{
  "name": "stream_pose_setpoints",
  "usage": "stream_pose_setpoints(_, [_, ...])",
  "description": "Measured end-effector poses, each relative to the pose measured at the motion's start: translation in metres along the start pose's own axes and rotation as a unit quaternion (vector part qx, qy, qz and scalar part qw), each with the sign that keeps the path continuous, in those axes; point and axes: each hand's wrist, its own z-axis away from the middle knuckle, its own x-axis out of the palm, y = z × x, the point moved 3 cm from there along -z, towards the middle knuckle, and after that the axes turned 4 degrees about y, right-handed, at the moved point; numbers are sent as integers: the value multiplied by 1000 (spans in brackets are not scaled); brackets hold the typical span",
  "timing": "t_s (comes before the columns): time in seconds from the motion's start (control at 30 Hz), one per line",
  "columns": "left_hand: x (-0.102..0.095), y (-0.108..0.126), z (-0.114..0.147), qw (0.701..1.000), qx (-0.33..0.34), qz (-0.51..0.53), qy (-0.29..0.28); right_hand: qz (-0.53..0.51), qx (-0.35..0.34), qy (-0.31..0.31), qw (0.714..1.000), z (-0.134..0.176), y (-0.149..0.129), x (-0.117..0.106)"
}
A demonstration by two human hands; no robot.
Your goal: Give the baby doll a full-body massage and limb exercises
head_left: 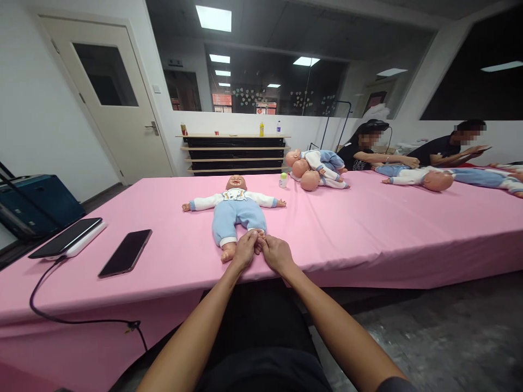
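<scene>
A baby doll (236, 209) in a white top and light blue trousers lies on its back on the pink table (347, 228), head away from me, arms spread. My left hand (244, 251) and my right hand (276, 252) meet at the doll's foot on the right side and grip it between the fingers. The doll's other foot (227, 253) lies bare just left of my left hand, near the table's front edge.
Two phones (126, 252) (67, 237) lie at the left, one on a white pad with a black cable (61, 318). A small bottle (283, 180) and a pile of dolls (316, 169) sit further back. Two people sit at the far right with more dolls (425, 177).
</scene>
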Motion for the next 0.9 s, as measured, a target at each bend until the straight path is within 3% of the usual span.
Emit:
stream_pose_setpoints(0.27, [1, 3, 1, 1000, 10, 14, 7, -23, -57, -7, 998, 2, 1, 1])
stream_pose_setpoints(0.53, [1, 8, 3, 1000, -9, 5, 8, -68, -10, 14, 998, 0, -1, -6])
stream_pose_setpoints(0.73, [5, 22, 15, 1000, -18, -22, 8, -140, -39, -7, 989, 2, -3, -6])
stream_pose_setpoints(0.9, [1, 23, 13, 997, 19, -63, 35, -93, -9, 44, 995, 1, -2, -7])
